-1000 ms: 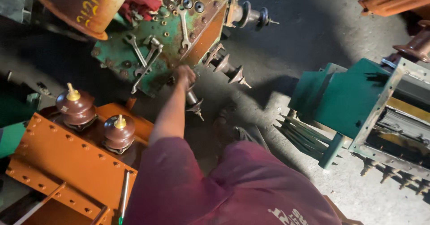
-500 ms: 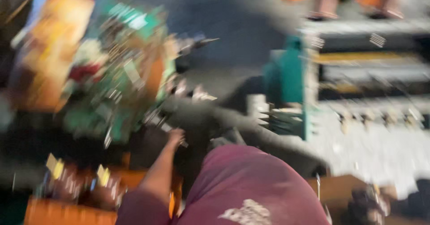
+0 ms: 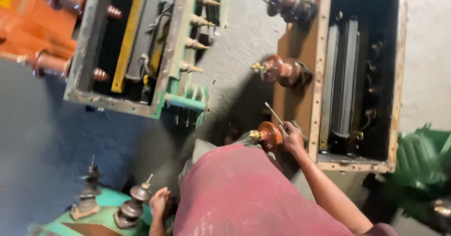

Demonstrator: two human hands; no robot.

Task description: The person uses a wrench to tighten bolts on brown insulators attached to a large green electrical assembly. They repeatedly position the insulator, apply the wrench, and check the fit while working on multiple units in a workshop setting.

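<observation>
Right hand (image 3: pixel 292 138) grips a thin metal tool (image 3: pixel 274 114), shaft angled up-left from the fist, right beside the nearest brown insulator (image 3: pixel 268 135) on the side of the brown tank (image 3: pixel 324 76); hand sits just right of that insulator, touching or nearly so

Two more insulators above the hand on the same tank wall: middle one (image 3: pixel 281 70), far one (image 3: pixel 287 3). Tank is open, coil stack (image 3: pixel 343 81) visible inside, right of the hand

Left hand (image 3: pixel 160 202) low in frame, fingers curled, just right of a dark bushing (image 3: pixel 133 205) on a green cover (image 3: pixel 101 208); can't tell if it grips anything. Second bushing (image 3: pixel 87 196) further left

Up-left of both hands: green open tank (image 3: pixel 141 43), yellow bar (image 3: pixel 123 38) inside. Orange unit (image 3: pixel 28 19) with a yellow marking in the top-left corner, blurred

Green finned unit (image 3: pixel 418 165) right of the right arm
</observation>
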